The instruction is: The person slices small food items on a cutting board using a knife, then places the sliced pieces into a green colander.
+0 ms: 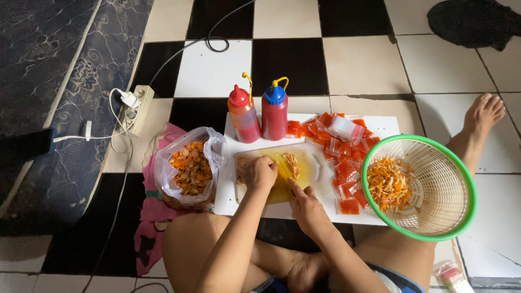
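**Left grip closed over the cutting board, right fingers spread beside it**

Left hand point(259, 172) sat curled into a fist on the pale cutting board point(312, 179), closed on something I could not make out. Right hand point(307, 205) rested at the board's five o'clock edge, its grip loose and open, index finger pointing toward a small heap of yellow-orange slices point(292, 164) lying on the board at about one o'clock from the left fist. No blade was visible in either hand.

The board lay on a white surface point(380, 126) set on the checkered floor point(287, 59), between the person's folded legs. At nine o'clock stood an open plastic bag point(190, 168) full of orange and brown pieces. At twelve o'clock two squeeze bottles stood upright and touching, one red-capped point(243, 115), one blue-capped point(275, 111). From one to three o'clock, small sealed sachets of red sauce point(342, 157) lay scattered, and a green-rimmed basket point(453, 184) holding cut orange pieces overlapped the surface's right edge.

Risks, as I judged them: the basket hung partly off the surface near a knee, so a shifted leg might have tipped it. The bottles stood close behind the working hands, and an elbow lifted carelessly might have toppled them onto the sachets.
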